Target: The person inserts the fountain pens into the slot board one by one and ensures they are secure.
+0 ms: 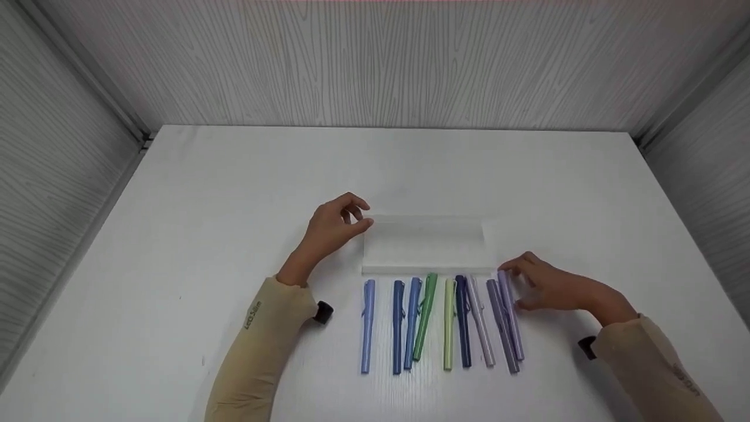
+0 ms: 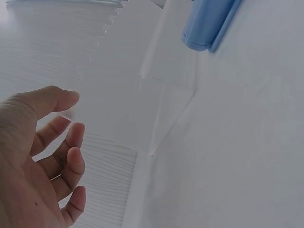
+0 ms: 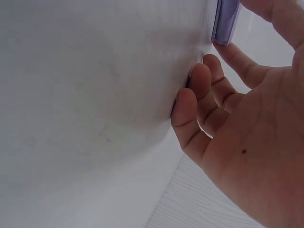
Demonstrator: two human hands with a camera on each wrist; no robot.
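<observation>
A clear plastic tray lies in mid-table, hard to make out against white. At its far left corner, my left hand pinches the edge between thumb and index finger; the other fingers curl loosely in the left wrist view. A purple pen ends the row on the right. My right hand holds it near its far end, index fingertip at the tip and thumb along the side. Beside it lies a grey-purple pen, their near ends close together. In the right wrist view, the remaining fingertips rest on the table.
Several other pens lie in front of the tray: a light blue pen, two blue pens, a green pen, a yellow-green pen, a navy pen and a pale lilac pen. Wood-grain panels surround the white table.
</observation>
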